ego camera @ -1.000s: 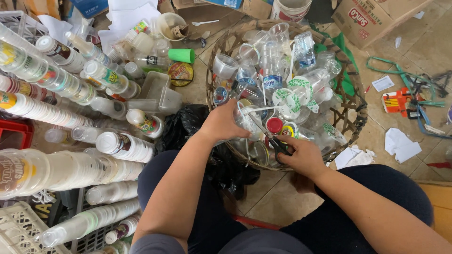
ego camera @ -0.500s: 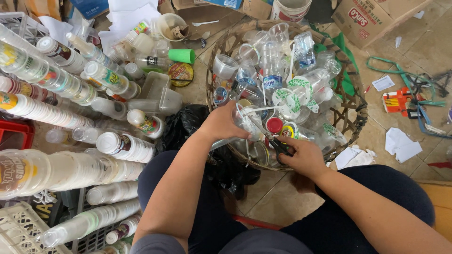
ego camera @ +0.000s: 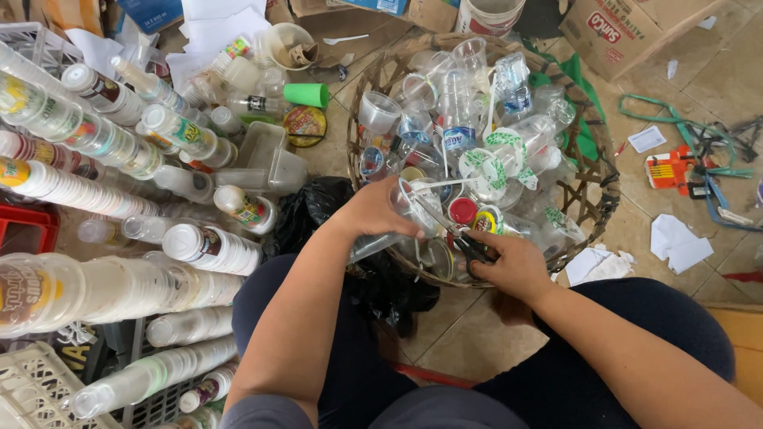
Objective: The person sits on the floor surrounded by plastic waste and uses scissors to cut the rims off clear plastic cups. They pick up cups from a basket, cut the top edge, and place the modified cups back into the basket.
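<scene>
Currently, head view, looking down over both arms:
left hand [ego camera: 380, 213]: clenched around a clear plastic cup [ego camera: 413, 208], fingers wrapped over its side; cup lies tilted, mouth towards the right hand.
right hand [ego camera: 513, 266]: grasping black-handled scissors [ego camera: 465, 241], fingers through the loops; blades run up-left from the hand to the cup's rim.
cup position: between the two hands, touching the left palm, just beside the right hand's knuckles, over the near rim of the basket.
woven basket [ego camera: 608, 187]: directly beyond both hands, filled with loose clear cups and bottles; red lid [ego camera: 462, 210] just above the right hand.
black plastic bag [ego camera: 306, 210]: just left of and under the left wrist, on the floor.
stacked cups [ego camera: 103, 286]: long nested rows lying well to the left of the left hand.
green cup [ego camera: 307, 95]: far side of the left hand, well apart.
cardboard box [ego camera: 628, 32]: far beyond the right hand, past the basket.
</scene>
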